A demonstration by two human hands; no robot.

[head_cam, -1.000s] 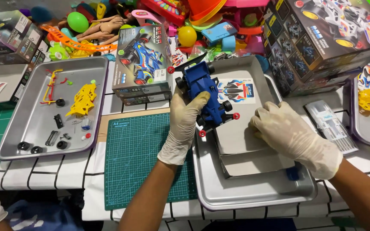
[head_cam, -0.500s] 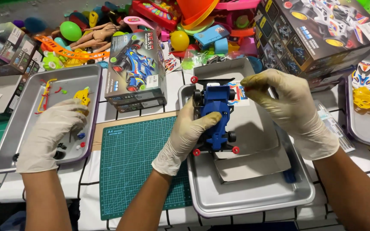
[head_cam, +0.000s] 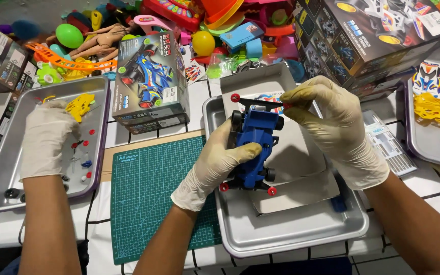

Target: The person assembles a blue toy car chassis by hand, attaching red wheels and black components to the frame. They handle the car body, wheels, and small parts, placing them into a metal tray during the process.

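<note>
Your left hand point(head_cam: 215, 165) grips the blue toy car point(head_cam: 253, 147) above the steel tray point(head_cam: 291, 231); a loosened grip could drop it there. Your right hand point(head_cam: 332, 130) pinches its rear wing point(head_cam: 258, 103); excess force may snap this part or dislodge a red roller point(head_cam: 235, 98).

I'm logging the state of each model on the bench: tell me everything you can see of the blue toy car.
The blue toy car looks like glossy plastic, with black wheels, black bars front and rear, and small red rollers at their ends. It is held lengthwise above the middle metal tray and its grey card sheets. The gloved left hand grips its side, thumb on top; the gloved right hand pinches the far bar's right end.
</note>
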